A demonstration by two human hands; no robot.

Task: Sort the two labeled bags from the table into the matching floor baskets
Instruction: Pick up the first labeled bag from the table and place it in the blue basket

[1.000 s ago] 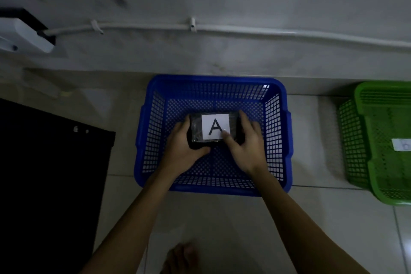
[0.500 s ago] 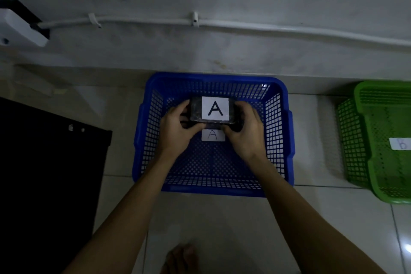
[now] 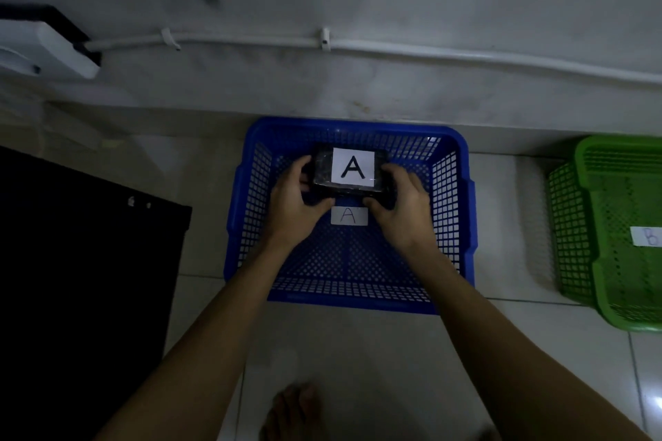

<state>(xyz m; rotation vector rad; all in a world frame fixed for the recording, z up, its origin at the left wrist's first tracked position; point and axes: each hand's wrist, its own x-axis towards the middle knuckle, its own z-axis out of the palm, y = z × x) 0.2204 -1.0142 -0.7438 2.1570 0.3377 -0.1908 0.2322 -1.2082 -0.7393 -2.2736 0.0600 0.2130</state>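
A black bag with a white "A" label is inside the blue basket on the floor, toward its far wall. My left hand grips the bag's left end and my right hand grips its right end. A small white "A" tag lies on the blue basket's floor just in front of the bag. A green basket with a "B" tag stands to the right, cut off by the frame edge. The second bag is not in view.
A black surface fills the left side. The wall behind the baskets carries a white pipe and a white box. My bare foot is on the tiled floor below.
Both hands have shifted the bag toward the basket's far wall, which uncovered the small "A" tag on the basket floor.
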